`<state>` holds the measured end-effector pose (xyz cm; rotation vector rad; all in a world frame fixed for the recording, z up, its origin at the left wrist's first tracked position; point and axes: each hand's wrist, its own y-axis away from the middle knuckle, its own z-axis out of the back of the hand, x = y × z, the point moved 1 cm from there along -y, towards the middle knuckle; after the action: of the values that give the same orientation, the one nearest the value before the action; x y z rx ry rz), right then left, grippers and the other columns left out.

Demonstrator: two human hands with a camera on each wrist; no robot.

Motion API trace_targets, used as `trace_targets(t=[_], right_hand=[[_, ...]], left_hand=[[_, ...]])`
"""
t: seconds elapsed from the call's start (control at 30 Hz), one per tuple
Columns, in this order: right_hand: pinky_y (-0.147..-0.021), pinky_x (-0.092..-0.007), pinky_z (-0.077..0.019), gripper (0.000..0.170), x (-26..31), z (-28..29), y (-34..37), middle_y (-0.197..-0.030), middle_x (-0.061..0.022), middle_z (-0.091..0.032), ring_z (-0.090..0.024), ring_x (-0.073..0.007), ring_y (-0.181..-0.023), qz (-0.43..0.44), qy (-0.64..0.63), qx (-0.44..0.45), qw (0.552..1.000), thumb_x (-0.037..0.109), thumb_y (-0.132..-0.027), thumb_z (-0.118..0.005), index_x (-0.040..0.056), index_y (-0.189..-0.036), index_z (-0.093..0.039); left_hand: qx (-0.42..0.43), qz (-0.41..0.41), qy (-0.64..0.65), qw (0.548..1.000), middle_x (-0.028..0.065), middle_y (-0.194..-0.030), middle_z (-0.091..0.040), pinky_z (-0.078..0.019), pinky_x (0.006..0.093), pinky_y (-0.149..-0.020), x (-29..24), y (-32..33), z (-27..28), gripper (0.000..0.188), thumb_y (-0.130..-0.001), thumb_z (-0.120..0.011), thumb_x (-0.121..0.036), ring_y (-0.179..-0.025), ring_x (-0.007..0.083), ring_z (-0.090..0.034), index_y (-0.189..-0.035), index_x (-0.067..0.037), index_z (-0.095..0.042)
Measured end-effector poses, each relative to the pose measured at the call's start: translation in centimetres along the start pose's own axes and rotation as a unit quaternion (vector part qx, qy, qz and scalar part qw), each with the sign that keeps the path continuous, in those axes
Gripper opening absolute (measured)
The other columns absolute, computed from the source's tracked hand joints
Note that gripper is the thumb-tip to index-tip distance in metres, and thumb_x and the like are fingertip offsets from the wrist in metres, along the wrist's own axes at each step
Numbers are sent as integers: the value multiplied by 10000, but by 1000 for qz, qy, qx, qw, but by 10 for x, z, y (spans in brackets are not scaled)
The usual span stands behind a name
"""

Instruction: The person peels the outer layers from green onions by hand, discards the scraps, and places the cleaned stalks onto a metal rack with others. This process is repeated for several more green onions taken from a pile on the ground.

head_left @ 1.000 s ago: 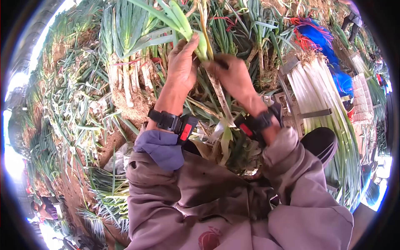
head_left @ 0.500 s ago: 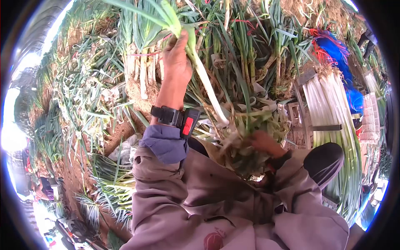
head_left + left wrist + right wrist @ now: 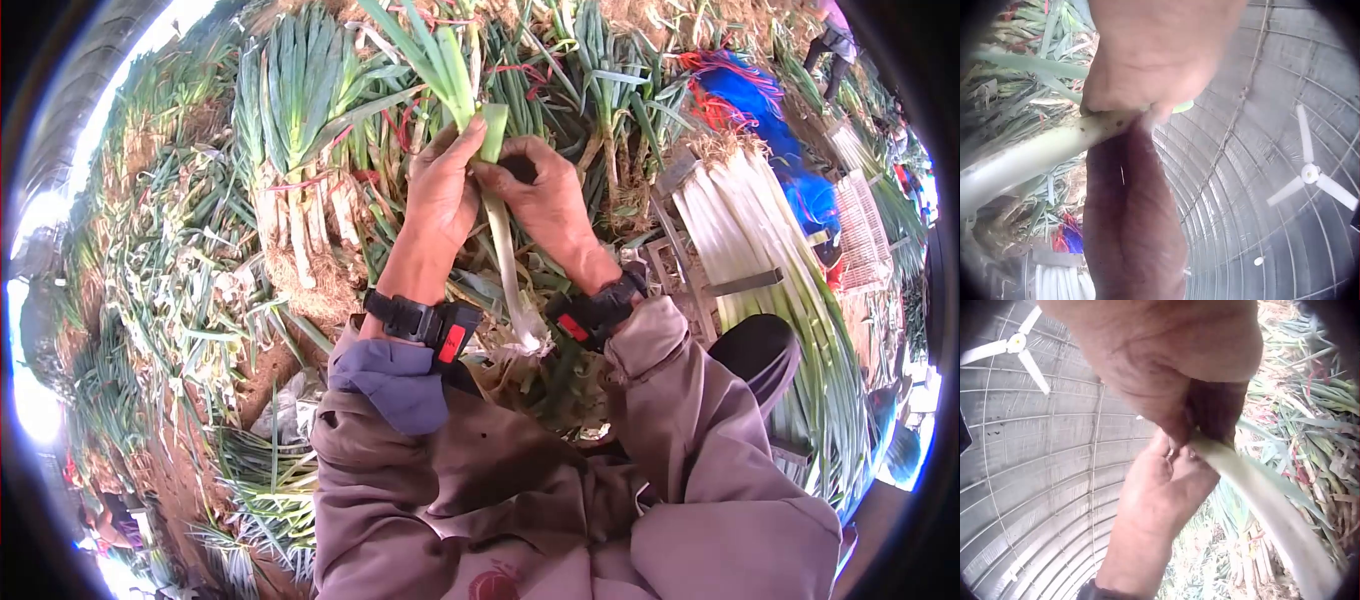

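Note:
In the head view one long green onion hangs between the hands, its leaves up and its pale root end down. My left hand grips it at the base of the green leaves. Against the left one, my right hand pinches a leaf layer at the same height, thumb and finger meeting. The left wrist view shows the white stalk running into the hands. From the right wrist view, the stalk slants down to the lower right below the fingers.
Tied onion bundles lie beyond the hands. On the right, a stack of cleaned white-stemmed onions lies in a metal rack, near blue and red plastic ties. Loose leaves cover the ground on the left.
My right hand has come up from the leaf scraps near the lap to the onion beside my left hand. A second beforehand, a brownish outer layer hung along the stalk; the stalk now shows pale.

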<state>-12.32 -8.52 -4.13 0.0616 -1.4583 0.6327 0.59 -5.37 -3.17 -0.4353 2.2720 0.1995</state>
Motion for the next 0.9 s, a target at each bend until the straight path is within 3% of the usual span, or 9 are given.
trace_targets(t=[0.2, 0.33, 0.47, 0.6, 0.67, 0.73, 0.8, 0.83, 0.9], right_hand=[[-723, -277, -494, 271, 4, 10, -10, -824, -49, -650, -556, -82, -775, 8, 4, 41, 999, 199, -845, -774, -9, -946, -632], [-704, -260, -484, 228, 2, 11, 0, -823, -21, -637, -543, -55, -771, -23, -62, 19, 998, 158, -839, -778, 6, -941, -643], [-664, -259, -480, 187, 12, 15, 14, -797, 1, -623, -527, -48, -733, 2, -13, -25, 1000, 150, -855, -761, 19, -905, -636], [-670, -291, -498, 171, 19, 23, 33, -795, -69, -639, -572, -95, -713, 12, 80, -28, 996, 117, -833, -749, 19, -918, -638], [-718, -332, -525, 180, 20, 18, 50, -881, -100, -650, -647, -174, -777, 156, 125, 41, 979, 100, -817, -755, 14, -924, -638], [-720, -308, -516, 170, 29, 21, 65, -901, -78, -654, -631, -141, -802, 122, 34, 59, 990, 58, -814, -765, 17, -920, -639], [-710, -280, -498, 165, 40, 36, 67, -906, -47, -652, -604, -103, -808, 86, -9, 42, 995, 14, -817, -767, 26, -918, -637], [-591, -184, -401, 176, 34, 37, 65, -830, 62, -619, -510, -2, -693, 24, -98, 19, 995, 18, -823, -778, 77, -888, -625], [-633, -278, -480, 209, 21, 59, 60, -778, -48, -625, -582, -105, -701, -45, 44, 43, 997, 117, -844, -777, 13, -919, -612]], left_hand=[[12, 3, 35, 999, 60, -1050, -696, -523, 272, -824, 3, 2, -1, 245, -925, -714, -96, -921, 134, -656, -1147, -15, -648], [-15, 17, -30, 999, 33, -1004, -702, -501, 273, -805, 4, 8, 0, 239, -905, -746, -130, -898, 115, -643, -1111, -30, -679], [-15, -1, -104, 994, 12, -964, -706, -469, 261, -787, 4, 14, -9, 203, -902, -747, -153, -864, 88, -620, -1067, -40, -707], [-24, 6, -109, 994, 13, -919, -699, -485, 270, -775, 13, 14, -10, 231, -906, -740, -159, -862, 97, -622, -1093, -30, -701], [-82, 28, -117, 989, 19, -910, -692, -507, 286, -710, 11, 6, -2, 250, -905, -741, -162, -820, 109, -627, -1115, -35, -693], [-114, 11, -117, 986, 26, -902, -683, -514, 278, -597, -1, -1, 3, 251, -899, -750, -174, -696, 133, -622, -1107, -50, -683], [-146, 7, -139, 979, 32, -911, -691, -517, 275, -590, -18, 5, 9, 259, -897, -754, -172, -709, 129, -627, -1115, -48, -686], [-123, -41, -118, 985, 29, -925, -699, -522, 283, -614, -14, -10, 31, 265, -887, -769, -166, -737, 118, -633, -1110, -45, -694], [-121, -67, -100, 985, 23, -938, -703, -532, 281, -672, -20, -15, 48, 280, -872, -789, -163, -785, 119, -652, -1107, -37, -703]])
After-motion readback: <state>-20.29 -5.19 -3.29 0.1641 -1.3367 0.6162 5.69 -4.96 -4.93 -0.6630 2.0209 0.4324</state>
